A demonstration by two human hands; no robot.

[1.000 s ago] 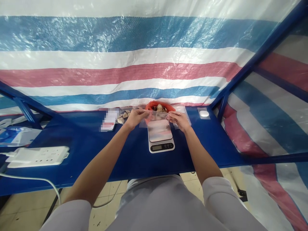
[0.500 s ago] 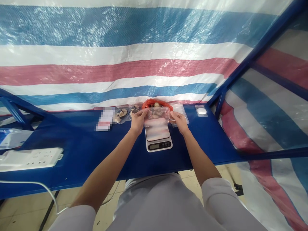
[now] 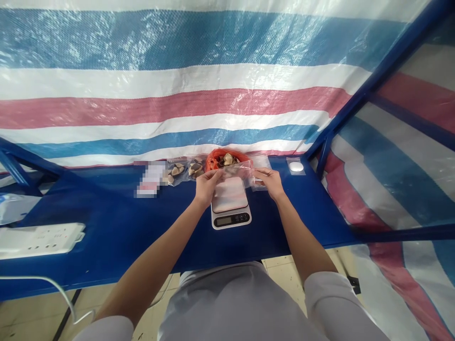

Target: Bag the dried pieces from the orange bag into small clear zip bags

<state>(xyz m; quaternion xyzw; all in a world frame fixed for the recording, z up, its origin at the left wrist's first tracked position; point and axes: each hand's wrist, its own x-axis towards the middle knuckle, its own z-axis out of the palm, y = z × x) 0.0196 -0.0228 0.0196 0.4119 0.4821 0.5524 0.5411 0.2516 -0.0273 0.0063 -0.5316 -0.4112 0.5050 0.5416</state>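
Note:
A clear plastic bag [image 3: 239, 168] is stretched above the back of a white kitchen scale [image 3: 230, 201]. My left hand [image 3: 206, 188] pinches its left end between thumb and fingers. At the other end, my right hand [image 3: 269, 181] has its fingertips closed on the bag's edge. Directly behind the bag sits an open red plastic bag [image 3: 212, 161] full of dark-and-pale pieces [image 3: 227, 159], perhaps dried mushrooms. Glare and the clear film hide part of these pieces. The scale's plate bears nothing visible, and its display is dark.
Clear bags of similar pieces [image 3: 177, 169] [image 3: 195, 167] lie left of the red bag, beside a blurred-out card [image 3: 152, 177]. More clear bags [image 3: 263, 162] lie behind my right hand. A small bag with a white round item [image 3: 296, 166] is further right. A power strip [image 3: 42, 239] lies at left.
Both hands have lowered the clear bag slightly toward me, so more of the red bag's contents shows above it. The whole view has shifted a little.

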